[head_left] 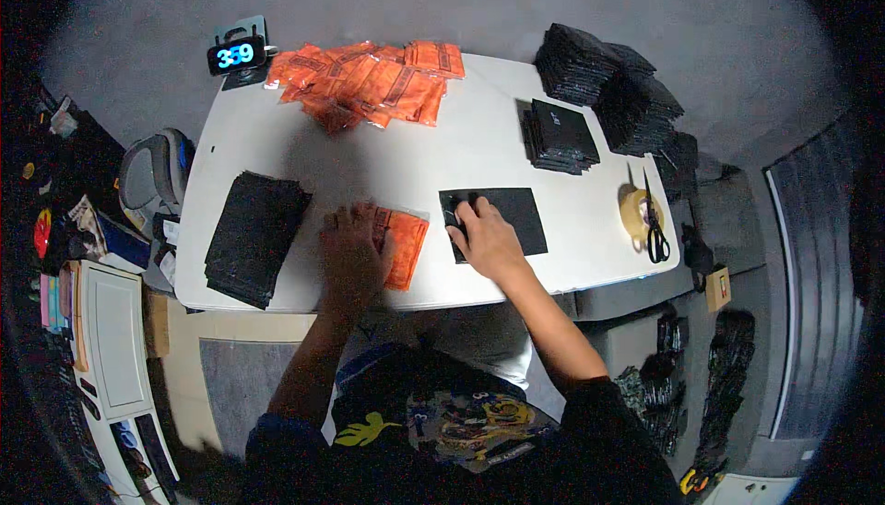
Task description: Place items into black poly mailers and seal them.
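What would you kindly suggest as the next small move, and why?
I would perhaps slide the orange packet toward the black sheet: the left hand is over the packet's left edge, and the sheet lies flat just to the right, with the right hand's fingers on it.

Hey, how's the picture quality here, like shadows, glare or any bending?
Head view: a broad shadow darkens the white table and the left hand, while the right hand is brighter; head view: small glints on the orange packets, and a glowing screen; head view: fisheye bowing of the table's edges, corners fading to black.
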`<state>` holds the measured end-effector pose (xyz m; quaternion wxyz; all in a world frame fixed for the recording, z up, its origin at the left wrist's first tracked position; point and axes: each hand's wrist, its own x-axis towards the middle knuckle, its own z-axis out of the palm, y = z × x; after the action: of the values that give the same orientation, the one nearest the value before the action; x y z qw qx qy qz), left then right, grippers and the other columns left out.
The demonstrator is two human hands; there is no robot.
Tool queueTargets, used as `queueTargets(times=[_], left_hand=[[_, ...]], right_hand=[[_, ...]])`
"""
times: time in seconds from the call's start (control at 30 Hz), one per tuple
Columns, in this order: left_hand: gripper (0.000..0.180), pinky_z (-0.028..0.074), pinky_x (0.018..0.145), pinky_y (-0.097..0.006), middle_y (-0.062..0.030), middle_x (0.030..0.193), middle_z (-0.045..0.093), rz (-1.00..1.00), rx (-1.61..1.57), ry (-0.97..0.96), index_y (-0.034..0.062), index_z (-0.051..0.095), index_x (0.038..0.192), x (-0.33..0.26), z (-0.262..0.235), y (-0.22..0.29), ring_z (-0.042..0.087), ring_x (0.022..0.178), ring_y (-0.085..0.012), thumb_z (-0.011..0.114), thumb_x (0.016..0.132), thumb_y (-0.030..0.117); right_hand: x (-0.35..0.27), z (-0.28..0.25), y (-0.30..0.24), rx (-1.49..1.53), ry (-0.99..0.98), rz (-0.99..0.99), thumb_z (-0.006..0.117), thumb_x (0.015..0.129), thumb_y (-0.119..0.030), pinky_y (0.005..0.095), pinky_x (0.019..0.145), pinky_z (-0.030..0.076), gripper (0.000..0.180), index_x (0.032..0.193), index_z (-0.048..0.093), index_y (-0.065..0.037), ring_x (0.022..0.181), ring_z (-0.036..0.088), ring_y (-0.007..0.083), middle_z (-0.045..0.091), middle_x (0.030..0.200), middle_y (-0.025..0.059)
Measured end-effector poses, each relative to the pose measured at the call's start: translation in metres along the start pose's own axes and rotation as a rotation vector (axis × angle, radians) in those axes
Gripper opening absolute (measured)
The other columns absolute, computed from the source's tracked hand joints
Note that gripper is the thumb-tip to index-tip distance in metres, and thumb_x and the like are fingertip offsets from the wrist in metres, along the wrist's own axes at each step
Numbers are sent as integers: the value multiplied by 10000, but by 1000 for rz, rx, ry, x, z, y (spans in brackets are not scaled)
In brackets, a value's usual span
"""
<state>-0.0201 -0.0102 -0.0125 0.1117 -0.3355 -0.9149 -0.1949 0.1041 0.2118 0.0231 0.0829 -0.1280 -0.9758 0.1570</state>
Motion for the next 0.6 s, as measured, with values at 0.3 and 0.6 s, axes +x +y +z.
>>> queueTargets(times=[0.3,0.6], left_hand=[[519,472,1043,-558,-207,1257,620,48,-56,121,51,621,1329,-3,6,-5,594,1177,-418,730,901,323],[484,467,1055,-549,-195,1241,630,53,-77,107,62,628,1310,-1,-18,10,596,1179,-399,734,906,306]], right_hand=[[-1,7,6,-4,55,-34,639,1042,-221,559,869,577,189,1110,597,-50,1075,651,443,613,1080,218],[-3,9,20,101,67,-63,556,968,-1,567,899,544,236,1199,514,-21,1084,639,485,627,1110,263]])
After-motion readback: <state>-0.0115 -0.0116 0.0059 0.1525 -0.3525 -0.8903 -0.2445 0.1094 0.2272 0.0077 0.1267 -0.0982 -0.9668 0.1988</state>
